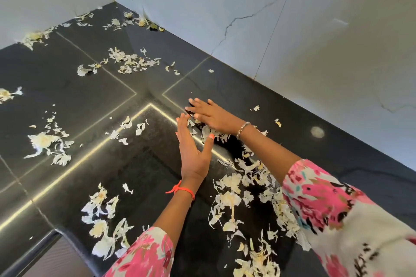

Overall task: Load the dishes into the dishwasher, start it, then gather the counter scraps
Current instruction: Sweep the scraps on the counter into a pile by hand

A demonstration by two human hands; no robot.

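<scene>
Pale, papery garlic-skin scraps lie scattered over the black stone counter (94, 105). My right hand (213, 114) lies flat, palm down, fingers straight, on the counter with a small clump of scraps (211, 132) under and beside its palm. My left hand (193, 153) stands on edge just left of that clump, fingers straight, thumb spread toward it. A large pile of scraps (245, 189) lies between my forearms, and more of the scraps (254, 258) sit near the bottom edge.
Other scrap patches lie at the left (48, 144), middle back (128, 60), back corner (141, 21) and front (103, 216). White marble walls (292, 40) close the corner at back and right. The counter's front edge (45, 245) runs at lower left.
</scene>
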